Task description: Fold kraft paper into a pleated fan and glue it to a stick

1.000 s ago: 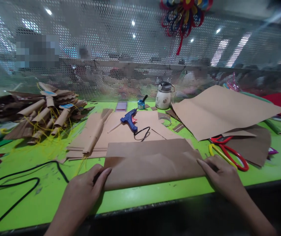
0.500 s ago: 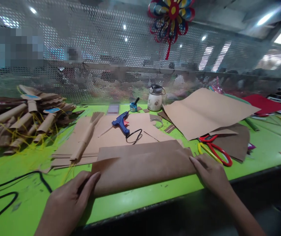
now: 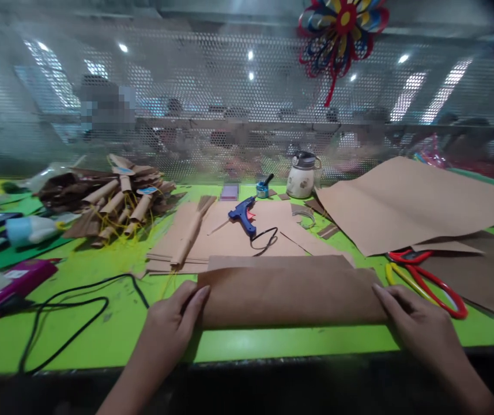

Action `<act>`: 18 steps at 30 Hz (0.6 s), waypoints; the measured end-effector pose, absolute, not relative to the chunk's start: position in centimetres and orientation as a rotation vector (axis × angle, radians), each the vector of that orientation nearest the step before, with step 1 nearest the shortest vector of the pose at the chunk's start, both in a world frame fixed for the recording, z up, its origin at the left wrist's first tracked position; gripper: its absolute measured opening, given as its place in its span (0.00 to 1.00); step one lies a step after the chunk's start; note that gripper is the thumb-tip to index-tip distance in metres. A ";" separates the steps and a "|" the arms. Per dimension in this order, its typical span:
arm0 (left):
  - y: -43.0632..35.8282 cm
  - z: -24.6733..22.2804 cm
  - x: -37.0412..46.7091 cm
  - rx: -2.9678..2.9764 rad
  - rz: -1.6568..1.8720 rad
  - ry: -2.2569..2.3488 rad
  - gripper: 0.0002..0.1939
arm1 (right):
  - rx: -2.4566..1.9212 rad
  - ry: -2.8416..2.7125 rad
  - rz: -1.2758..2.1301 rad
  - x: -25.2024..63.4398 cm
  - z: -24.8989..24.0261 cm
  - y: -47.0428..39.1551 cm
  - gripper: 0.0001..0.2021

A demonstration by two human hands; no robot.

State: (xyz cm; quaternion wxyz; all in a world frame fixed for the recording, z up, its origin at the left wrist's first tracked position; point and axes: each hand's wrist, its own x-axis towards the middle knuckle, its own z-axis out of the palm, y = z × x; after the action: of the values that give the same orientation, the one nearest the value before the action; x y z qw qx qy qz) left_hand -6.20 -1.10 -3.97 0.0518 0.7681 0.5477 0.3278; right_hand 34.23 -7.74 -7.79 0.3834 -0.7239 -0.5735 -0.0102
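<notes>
A folded sheet of brown kraft paper (image 3: 290,297) lies across the front of the green table. My left hand (image 3: 171,320) pinches its left end between thumb and fingers. At the opposite end my right hand (image 3: 419,314) grips the paper the same way. Behind the fold is a stack of flat kraft sheets (image 3: 186,230), bearing a rolled paper handle (image 3: 192,233) with a pleated tip. A blue hot glue gun (image 3: 243,216) rests on the sheets, its black cord curling toward me. Red-and-yellow-handled scissors (image 3: 434,282) lie just beyond my right hand.
Several paper bundles tied with yellow string (image 3: 121,202) are heaped at the left. A white jug (image 3: 301,176) and a small blue jar (image 3: 263,189) stand at the back. One large kraft sheet (image 3: 415,202) covers the right side. A black cable (image 3: 78,282) loops at the left front.
The camera view has turned left, so the table's things appear farther right. Both hands still hold the paper, whose upper fold now stands more evenly raised along its length.
</notes>
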 end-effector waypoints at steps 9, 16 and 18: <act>-1.2 -4.4 -6.3 2.310 1.009 1.560 0.14 | -2.004 -1.337 0.052 34.2 -7.3 -7.9 0.20; -1.9 -3.7 -6.4 2.431 0.729 1.125 0.06 | -1.944 -1.240 0.099 34.9 -7.7 -8.0 0.21; -2.1 -3.3 -6.3 2.471 0.713 0.925 0.06 | -1.944 -1.205 0.176 35.2 -7.6 -8.0 0.21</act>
State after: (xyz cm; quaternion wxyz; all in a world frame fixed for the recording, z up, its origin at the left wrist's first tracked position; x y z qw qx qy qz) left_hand -6.32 -2.09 -3.33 0.2027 0.8854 0.3313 0.2553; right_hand 35.17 -7.98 -7.58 0.4111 -0.7725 -0.4789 0.0700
